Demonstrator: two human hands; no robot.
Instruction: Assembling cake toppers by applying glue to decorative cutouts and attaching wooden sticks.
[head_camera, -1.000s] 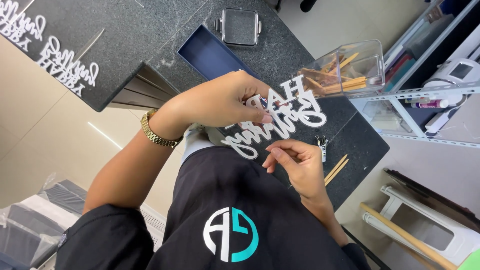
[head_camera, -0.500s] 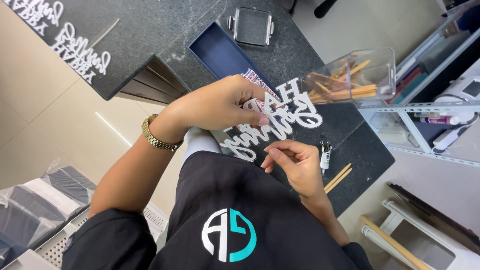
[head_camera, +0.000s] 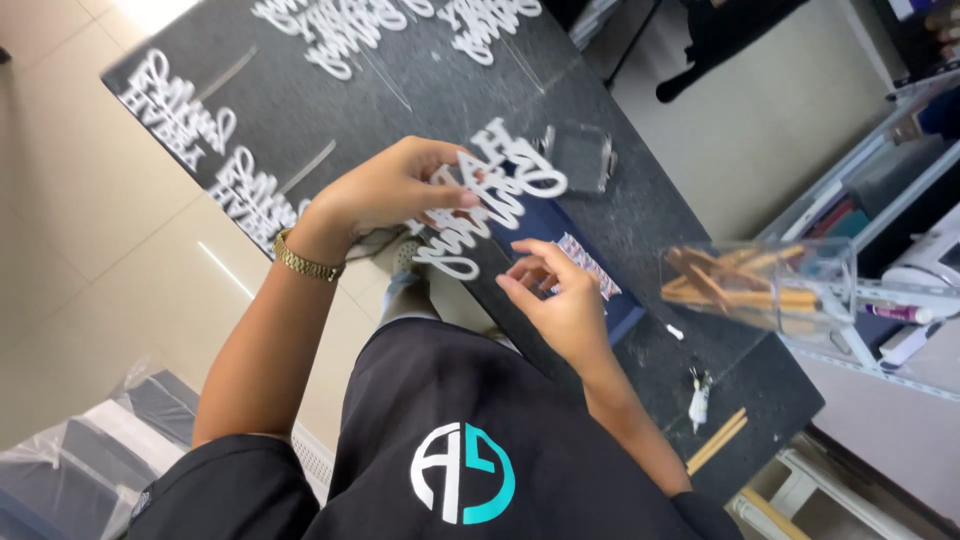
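While my left hand pinches the thin white cut-out lettering, right hand's loose fingers at five o'clock could snap it.

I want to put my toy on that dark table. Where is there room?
Bare patches: between the clear box of sticks and the small dark square, and the table corner past the loose sticks. It is crowded where the left hand holds the white cutout, near the right hand, and among the far cutouts.

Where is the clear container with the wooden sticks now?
In the head view, the clear container lies on its side near the right edge of the dark table, right of the right hand.
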